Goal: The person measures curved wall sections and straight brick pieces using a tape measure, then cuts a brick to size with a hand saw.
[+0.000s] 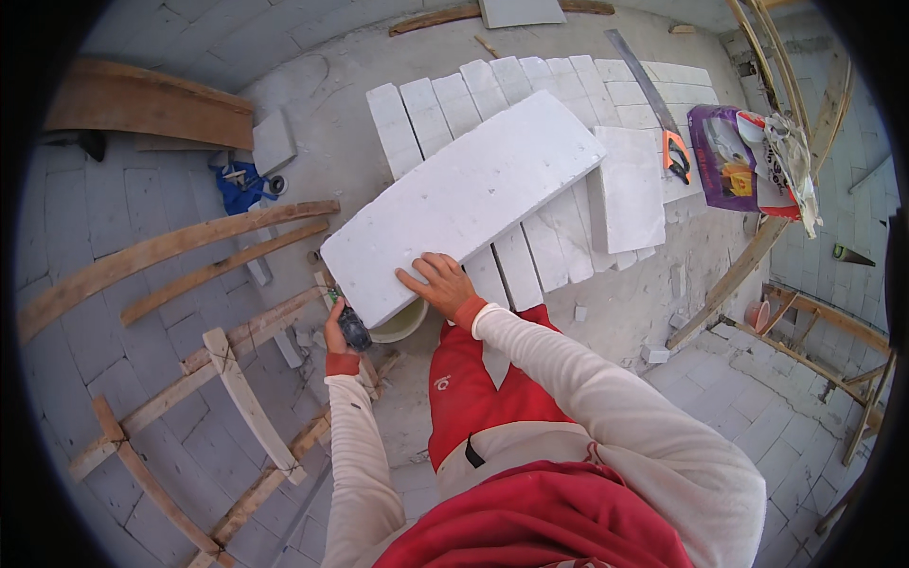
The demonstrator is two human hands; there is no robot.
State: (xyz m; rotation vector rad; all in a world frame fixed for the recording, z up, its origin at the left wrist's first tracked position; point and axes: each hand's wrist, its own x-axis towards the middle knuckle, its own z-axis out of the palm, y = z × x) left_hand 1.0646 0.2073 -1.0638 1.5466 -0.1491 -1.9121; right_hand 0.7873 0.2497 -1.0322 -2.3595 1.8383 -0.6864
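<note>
A long white block [473, 189] lies slantwise across a low stack of narrow white blocks [464, 104]. My right hand [437, 282] rests on its near edge, fingers spread, gripping nothing. Beyond the block's left end, my left hand [337, 333] is closed around a dark rounded tool [353, 331] with a bit of green on it; its exact kind is unclear. Part of a pale round bucket [402, 327] shows below the block. A second, shorter white block [630, 189] stands against the long block's right end.
On the stack's right side lies a handsaw [675, 156] with an orange and black handle, beside a crumpled purple and red bag [729, 166]. Nailed wooden frames [246, 398] stand at left. A slanting timber [734, 275] and block fragments [654, 354] are at right.
</note>
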